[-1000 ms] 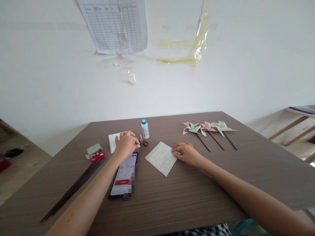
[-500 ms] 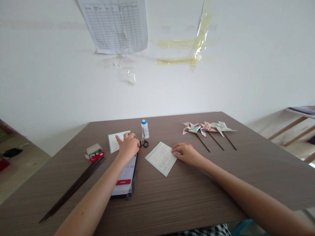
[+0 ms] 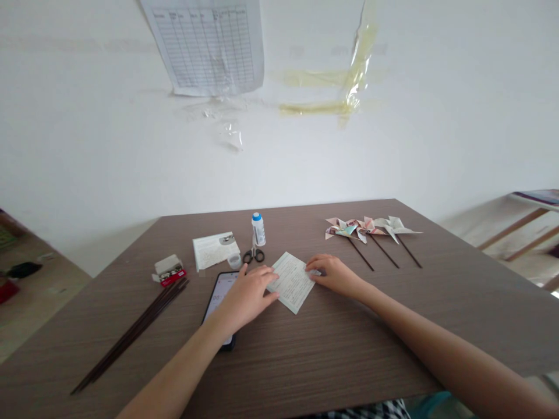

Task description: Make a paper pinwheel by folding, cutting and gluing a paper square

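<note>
A square sheet of printed paper (image 3: 292,284) lies turned corner-on in front of me. My left hand (image 3: 253,294) is open over its left corner, fingers stretched out and thumb apart, above the phone's right side. At the right corner, the bent fingers and thumb of my right hand (image 3: 334,274) close around the paper's edge; the exact contact underneath is partly hidden. The phone (image 3: 220,291), its screen lit, lies partly under my left hand and forearm. Scissors with black handles (image 3: 253,255) rest just beyond the paper, beside a white bottle with a blue cap (image 3: 258,230).
A stack of paper (image 3: 213,250) lies at the back left, with a small round translucent item (image 3: 234,261) at its corner. Nearer are an open red-and-white box (image 3: 169,270) and dark thin sticks (image 3: 135,329). Several paper pinwheels (image 3: 367,228) on sticks lie back right.
My left hand has moved from the paper stack and scissors down and right to the square sheet's left corner. The stack is uncovered now. My right hand has stayed at the sheet's right corner.
</note>
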`<move>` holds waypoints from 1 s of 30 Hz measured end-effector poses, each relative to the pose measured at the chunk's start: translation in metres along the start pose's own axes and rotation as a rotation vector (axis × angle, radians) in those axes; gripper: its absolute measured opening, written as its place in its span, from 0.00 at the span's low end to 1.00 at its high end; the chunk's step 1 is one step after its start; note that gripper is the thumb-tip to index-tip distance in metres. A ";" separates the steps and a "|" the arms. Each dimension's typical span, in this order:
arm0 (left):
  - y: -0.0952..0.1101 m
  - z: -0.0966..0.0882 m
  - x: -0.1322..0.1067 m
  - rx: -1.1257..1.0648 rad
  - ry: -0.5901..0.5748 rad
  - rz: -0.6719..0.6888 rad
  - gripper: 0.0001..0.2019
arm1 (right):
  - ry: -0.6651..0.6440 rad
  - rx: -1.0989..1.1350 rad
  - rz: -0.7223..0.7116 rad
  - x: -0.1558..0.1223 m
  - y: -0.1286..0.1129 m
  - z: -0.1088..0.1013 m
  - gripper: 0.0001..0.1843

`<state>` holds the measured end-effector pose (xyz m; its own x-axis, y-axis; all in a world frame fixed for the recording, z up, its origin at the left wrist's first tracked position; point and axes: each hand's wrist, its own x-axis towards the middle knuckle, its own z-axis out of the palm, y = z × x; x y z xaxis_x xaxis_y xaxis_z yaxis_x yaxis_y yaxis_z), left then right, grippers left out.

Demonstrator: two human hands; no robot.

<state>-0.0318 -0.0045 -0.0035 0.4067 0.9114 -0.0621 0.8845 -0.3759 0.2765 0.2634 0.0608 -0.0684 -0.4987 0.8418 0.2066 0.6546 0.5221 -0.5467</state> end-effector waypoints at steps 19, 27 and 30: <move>0.020 0.050 -0.006 0.060 0.152 0.029 0.15 | -0.077 -0.132 0.045 -0.009 -0.030 0.001 0.09; 0.019 0.048 -0.006 0.052 0.124 0.004 0.16 | -0.079 -0.281 0.053 -0.025 -0.063 0.005 0.15; 0.022 0.047 -0.007 0.049 0.118 0.001 0.16 | -0.073 -0.286 0.101 -0.024 -0.066 0.007 0.18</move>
<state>-0.0047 -0.0265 -0.0418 0.3801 0.9235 0.0527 0.8954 -0.3816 0.2295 0.2277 0.0049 -0.0431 -0.4557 0.8847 0.0979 0.8312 0.4623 -0.3088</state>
